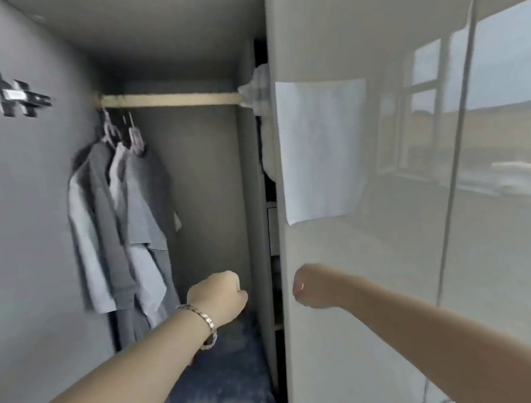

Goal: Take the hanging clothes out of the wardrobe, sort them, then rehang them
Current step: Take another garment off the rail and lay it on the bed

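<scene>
A pale wardrobe rail (170, 99) — grey shirts (125, 218) on hangers (119, 133) bunched at its left end.

Soft, blurry daylight (glare on door (445, 155))

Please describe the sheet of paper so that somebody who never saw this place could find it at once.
Start at the big glossy door right of the open compartment. Near its left edge, with its top level with the rail, a paper sheet is stuck. It is plain matte white, unlike the shiny window reflection beside it.
</scene>
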{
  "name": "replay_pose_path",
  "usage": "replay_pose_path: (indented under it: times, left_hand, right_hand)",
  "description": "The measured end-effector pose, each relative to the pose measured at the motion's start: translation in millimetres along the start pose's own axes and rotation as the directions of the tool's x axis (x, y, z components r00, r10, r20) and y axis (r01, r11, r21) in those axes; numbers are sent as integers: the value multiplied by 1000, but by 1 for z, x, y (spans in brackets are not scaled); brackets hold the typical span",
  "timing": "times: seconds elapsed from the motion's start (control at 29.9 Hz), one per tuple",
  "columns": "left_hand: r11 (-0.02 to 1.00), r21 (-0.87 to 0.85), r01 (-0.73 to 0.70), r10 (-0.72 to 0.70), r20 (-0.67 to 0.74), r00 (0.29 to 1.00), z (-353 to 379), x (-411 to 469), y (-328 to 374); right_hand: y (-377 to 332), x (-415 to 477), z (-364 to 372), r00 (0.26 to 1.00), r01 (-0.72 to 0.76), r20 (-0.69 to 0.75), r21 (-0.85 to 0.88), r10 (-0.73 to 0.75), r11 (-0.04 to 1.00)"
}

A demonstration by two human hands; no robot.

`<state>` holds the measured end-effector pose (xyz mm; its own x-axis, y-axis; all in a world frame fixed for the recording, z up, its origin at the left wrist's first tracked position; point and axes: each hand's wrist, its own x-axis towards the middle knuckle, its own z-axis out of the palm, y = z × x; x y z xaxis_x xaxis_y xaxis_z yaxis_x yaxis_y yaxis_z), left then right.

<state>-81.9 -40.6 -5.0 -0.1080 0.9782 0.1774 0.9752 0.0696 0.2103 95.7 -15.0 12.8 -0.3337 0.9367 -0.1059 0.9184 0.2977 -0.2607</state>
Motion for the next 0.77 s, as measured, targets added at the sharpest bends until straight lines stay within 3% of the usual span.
replay_pose_path:
  times: [0.07, 0.27, 0.5, 0.77]
  left_hand:
    - [995, 28, 98, -97, -58, 994, -20, 16, -26]
    - [947, 61, 315, -301, -163, 939, -66, 50, -100]
    - [933, -23, 360, -358, -183, 916, -94, 104, -167]
    - [918, -98, 384, -391, -68, 918, -95, 148, -204]
  right_hand:
    - [-29, 38, -16, 993, 115, 5, -30, -115, 993]
    - [-117, 124, -36, 930, 366, -96, 133, -356, 921]
    - [-231, 220, -73, 886, 437, -336, 375, -319, 817]
    - [-321, 298, -109, 916, 389, -318, 557, -244, 734]
